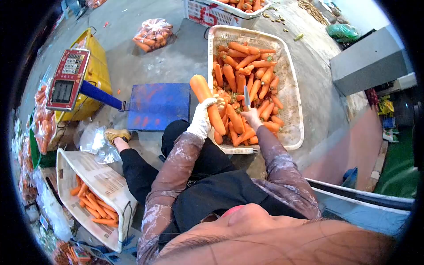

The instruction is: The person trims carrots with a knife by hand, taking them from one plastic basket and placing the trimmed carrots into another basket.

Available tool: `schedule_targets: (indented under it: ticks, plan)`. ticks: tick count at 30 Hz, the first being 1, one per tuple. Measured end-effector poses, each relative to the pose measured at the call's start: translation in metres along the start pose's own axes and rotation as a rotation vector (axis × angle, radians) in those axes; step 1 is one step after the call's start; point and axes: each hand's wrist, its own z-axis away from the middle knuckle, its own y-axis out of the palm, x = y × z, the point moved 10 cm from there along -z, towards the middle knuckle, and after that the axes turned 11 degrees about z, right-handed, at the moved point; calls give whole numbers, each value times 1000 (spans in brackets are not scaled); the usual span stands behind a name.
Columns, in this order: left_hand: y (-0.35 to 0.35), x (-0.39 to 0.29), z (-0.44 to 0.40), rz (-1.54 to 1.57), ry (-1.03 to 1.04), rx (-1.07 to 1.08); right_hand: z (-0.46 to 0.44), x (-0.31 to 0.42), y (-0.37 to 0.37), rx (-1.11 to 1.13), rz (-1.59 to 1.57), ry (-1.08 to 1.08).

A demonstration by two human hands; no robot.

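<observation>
My left hand [202, 120], in a white glove, is closed around a large carrot [201, 88] near the left rim of a white plastic crate [293, 106]. The carrot slants, its thick end pointing up and away from me. Over the crate, my bare right hand [253, 117] grips a small knife [247, 95] with its blade pointing away from me. The knife's handle is mostly hidden in the fingers. Many loose carrots [263, 77] lie in the crate below both hands. The knife blade and the held carrot are apart.
Left of the crate is a scale's blue platform [157, 106] with a red display [68, 79]. A tilted white crate [92, 168] holds carrots at lower left. A clear bag of carrots [153, 35] sits on the floor; another white crate [216, 15] stands behind. A grey block [369, 62] is at right.
</observation>
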Motion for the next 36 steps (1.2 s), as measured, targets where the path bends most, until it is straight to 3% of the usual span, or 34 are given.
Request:
schedule_targets:
  ticks: [1,5,7,9,11,13,14,17,21,22,23,25,27,28,29,31,32,34,36]
  plan:
    - [0,0,1,16,0,-7,25,27,-21,33,157,-109]
    - [13,15,9,29,-101,-27,24,-17,-3,149,343,54]
    - [12,23,3,11,-102,7,22,-1,9,90,306,-131]
    - [10,22,4,12,-107,20,19,18,31,23,611,-223]
    - [8,17,6,19,-106,34,18,20,30,-36,627,-189]
    - [1,7,8,6,-53,12,9,-2,46,192,290,8]
    - [0,2,10,26,-37,15,-10,-21,66,307,-123,45]
    - [-4,-4,11,82,8,14,24,35,41,457,-676,119]
    - [6,17,10,188,-126,35,90,131,-33,151,-901,-468]
    - [19,22,21,187,-216,58,112,151,-40,161,-1050,-513]
    - [28,28,30,182,-310,77,120,154,-44,198,-941,-587]
    - [30,33,20,237,-275,171,138,158,-52,252,-726,-745]
    - [43,28,23,286,-238,268,158,168,-76,223,-835,-849]
    - [45,25,31,188,-219,263,159,163,-84,305,-925,-741]
    - [47,22,37,91,-196,258,164,162,-102,103,-880,-669]
    - [33,25,32,76,-239,308,149,139,-130,-290,-300,-660]
    - [33,18,35,-41,-141,308,152,138,-137,-294,-304,-663]
    - [33,10,39,-181,-29,304,204,174,-153,-776,561,-901]
    - [33,9,37,-220,-11,329,208,176,-158,-794,604,-862]
